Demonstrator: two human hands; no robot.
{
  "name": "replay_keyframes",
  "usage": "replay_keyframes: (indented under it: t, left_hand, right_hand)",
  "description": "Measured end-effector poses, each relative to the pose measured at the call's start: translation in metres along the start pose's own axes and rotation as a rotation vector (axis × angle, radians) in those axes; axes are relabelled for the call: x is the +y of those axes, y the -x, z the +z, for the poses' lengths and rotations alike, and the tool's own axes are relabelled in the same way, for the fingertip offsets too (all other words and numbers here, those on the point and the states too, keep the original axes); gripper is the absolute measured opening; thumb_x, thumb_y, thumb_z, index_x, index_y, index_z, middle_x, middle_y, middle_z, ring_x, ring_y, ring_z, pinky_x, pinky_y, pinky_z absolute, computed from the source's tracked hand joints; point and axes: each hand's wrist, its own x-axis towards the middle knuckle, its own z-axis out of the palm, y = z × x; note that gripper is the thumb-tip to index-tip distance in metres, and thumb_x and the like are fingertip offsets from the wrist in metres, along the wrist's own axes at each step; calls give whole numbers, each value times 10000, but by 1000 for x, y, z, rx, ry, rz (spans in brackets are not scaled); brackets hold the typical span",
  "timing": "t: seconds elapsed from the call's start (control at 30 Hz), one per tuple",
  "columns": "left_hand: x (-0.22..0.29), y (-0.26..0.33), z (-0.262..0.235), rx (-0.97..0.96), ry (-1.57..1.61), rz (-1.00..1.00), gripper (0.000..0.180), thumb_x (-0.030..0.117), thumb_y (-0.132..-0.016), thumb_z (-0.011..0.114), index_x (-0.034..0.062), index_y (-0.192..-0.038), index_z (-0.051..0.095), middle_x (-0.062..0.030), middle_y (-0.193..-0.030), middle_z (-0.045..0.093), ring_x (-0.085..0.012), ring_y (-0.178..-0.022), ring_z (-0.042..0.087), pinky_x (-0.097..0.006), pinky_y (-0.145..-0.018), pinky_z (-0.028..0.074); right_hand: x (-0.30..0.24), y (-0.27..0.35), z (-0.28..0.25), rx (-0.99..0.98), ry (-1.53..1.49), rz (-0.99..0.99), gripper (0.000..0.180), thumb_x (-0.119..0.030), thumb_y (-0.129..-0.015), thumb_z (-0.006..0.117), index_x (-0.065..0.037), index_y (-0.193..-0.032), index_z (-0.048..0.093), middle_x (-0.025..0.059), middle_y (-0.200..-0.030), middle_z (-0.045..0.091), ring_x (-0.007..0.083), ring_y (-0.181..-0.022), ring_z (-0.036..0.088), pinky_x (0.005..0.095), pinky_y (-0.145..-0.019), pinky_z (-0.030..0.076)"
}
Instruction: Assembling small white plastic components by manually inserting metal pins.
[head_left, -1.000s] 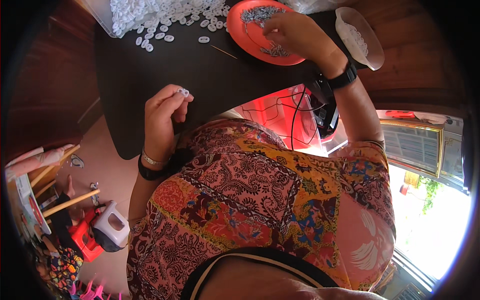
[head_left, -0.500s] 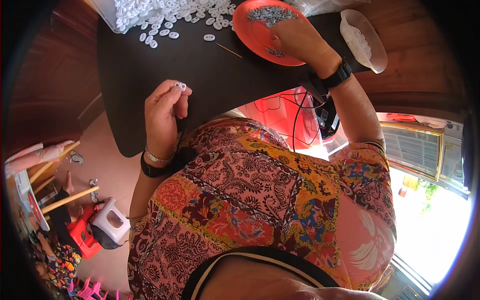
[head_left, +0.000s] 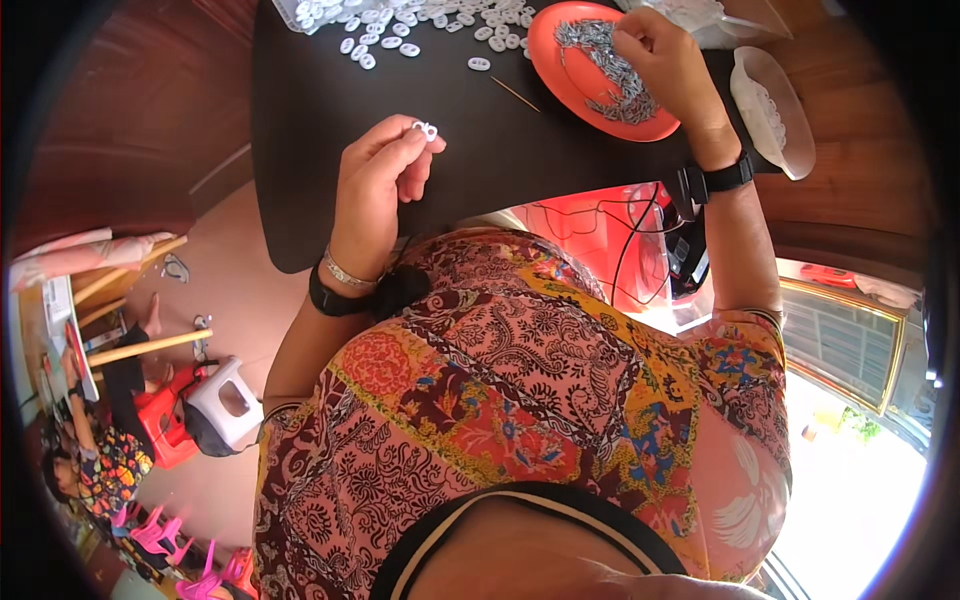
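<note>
White plastic ring piece (head_left: 427, 129), small and two-holed, is pinched at the fingertips of the left hand (head_left: 378, 185), raised just above the dark bench (head_left: 300, 150). Right hand (head_left: 665, 60) is closed over the far side of the orange plate (head_left: 570, 75), fingers bunched in the heap of small grey metal pieces (head_left: 610, 70); whether a piece is actually gripped cannot be told. A spread of loose white ring pieces (head_left: 400, 25) lies along the far edge of the bench, and a thin wooden stick (head_left: 515, 93) rests between that spread and the plate. A translucent bowl (head_left: 790, 150) holding more white pieces sits just beside the right wrist.

Risks, as judged: the ring piece is held only by a light tip pinch close to the near bench edge, so a slip could send it to the floor. The bowl stands close to the forearm and could be knocked by a backward sweep. The grey pieces are heaped near the plate rim and could be scattered.

Packaging: a clear plastic bag (head_left: 700, 15) is seen at the far edge behind the plate. No labels or signs can be made out.
</note>
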Motion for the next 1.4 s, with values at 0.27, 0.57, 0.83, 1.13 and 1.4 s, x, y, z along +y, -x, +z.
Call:
replay_keyframes:
  t: [0.27,0.57,0.83,1.13,1.4]
  left_hand:
    - [13,5,2,-18,7,132,229,171,-938,489,-4,-839,599,29,-600,439,-37,-532,358,-195,-504,273]
    - [20,13,6,-12,-10,172,232,162,-958,465,-13,-848,569,22,-647,440,-40,-550,363,-195,-505,299]
    - [19,15,8,41,-16,208,235,158,-954,488,-16,-822,573,37,-630,423,-29,-557,346,-193,-511,286]
    - [18,14,9,22,-23,200,240,172,-953,497,-11,-821,577,42,-630,423,-27,-556,349,-193,-507,289]
    - [17,14,7,30,-19,189,229,163,-951,499,-12,-822,571,46,-637,430,-20,-560,346,-189,-498,285]
  right_hand:
    - [-88,10,19,-151,-814,123,144,-160,-902,571,-23,-904,617,10,-754,596,82,-696,543,237,-658,455]
    - [-134,22,58,-327,-1299,177,170,-204,-921,605,-35,-937,612,-9,-790,577,78,-694,530,208,-659,441]
    - [-137,29,70,-321,-1349,156,180,-226,-912,621,-48,-891,621,-15,-755,574,76,-666,509,216,-633,433]
    - [-140,32,76,-269,-1334,165,160,-210,-922,607,-53,-896,619,-18,-764,570,64,-672,501,205,-637,426]
    - [-138,34,78,-259,-1329,165,159,-205,-926,600,-47,-908,616,-18,-764,565,67,-677,499,208,-645,428]
